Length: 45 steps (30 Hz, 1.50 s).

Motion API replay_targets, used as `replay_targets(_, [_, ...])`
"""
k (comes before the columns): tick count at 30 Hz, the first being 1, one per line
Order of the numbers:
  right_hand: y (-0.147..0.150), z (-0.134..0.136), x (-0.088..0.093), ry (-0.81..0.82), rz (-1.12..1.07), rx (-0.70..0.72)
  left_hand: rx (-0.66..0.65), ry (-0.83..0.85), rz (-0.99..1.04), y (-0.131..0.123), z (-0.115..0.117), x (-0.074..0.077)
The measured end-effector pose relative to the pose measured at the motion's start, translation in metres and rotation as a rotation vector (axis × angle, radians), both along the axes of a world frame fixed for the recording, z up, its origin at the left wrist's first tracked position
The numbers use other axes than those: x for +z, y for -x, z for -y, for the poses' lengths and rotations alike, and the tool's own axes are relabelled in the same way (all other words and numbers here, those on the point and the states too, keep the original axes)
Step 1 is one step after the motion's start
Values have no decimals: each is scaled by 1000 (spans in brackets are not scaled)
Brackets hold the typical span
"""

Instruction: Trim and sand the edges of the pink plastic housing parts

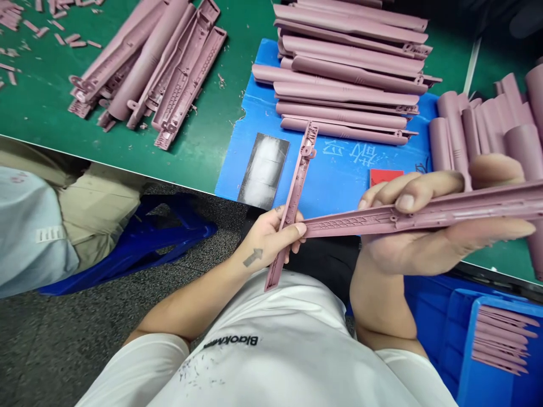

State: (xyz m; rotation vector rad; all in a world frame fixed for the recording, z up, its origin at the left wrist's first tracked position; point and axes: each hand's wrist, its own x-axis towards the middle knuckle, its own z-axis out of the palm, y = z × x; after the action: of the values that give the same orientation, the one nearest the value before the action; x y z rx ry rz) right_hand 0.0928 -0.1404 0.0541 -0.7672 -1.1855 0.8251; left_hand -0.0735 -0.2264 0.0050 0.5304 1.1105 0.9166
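Observation:
My left hand point(269, 240) grips a narrow pink moulded plastic strip point(292, 195) that stands almost upright, its lower end reaching down over my shirt. My right hand point(428, 226) holds a longer pink plastic part point(424, 215) level, with the fingers curled over it and the thumb beneath. The far end of that part meets the upright strip beside my left fingertips. A stack of pink plastic half-shells point(343, 79) lies beyond my hands on a blue corrugated plastic sheet point(339, 158).
Pink parts lie in piles on the green workbench point(207, 135), with small pink offcuts at the far left. A seated person's pale sleeve point(29, 237) and a blue stool point(148, 237) are at the left. A blue crate point(483, 362) holding pink strips stands at the lower right.

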Motion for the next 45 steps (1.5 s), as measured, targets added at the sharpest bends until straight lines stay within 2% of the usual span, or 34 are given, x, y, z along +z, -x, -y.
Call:
replay_targets(12, [6, -6, -10, -286, 21, 107, 145, -11, 66, 12, -1, 7])
replay_targets(16, [13, -5, -10, -269, 68, 76, 171, -31, 96, 18, 2, 5])
replay_targets(30, [24, 7, -6, -271, 87, 105, 227, -43, 135, 24, 6, 3])
replay_targets(36, [28, 8, -9, -329, 109, 80, 256, -29, 128, 21, 5, 3])
replay_targets(45, [25, 10, -9, -257, 113, 48, 220, -29, 131, 23, 7, 0])
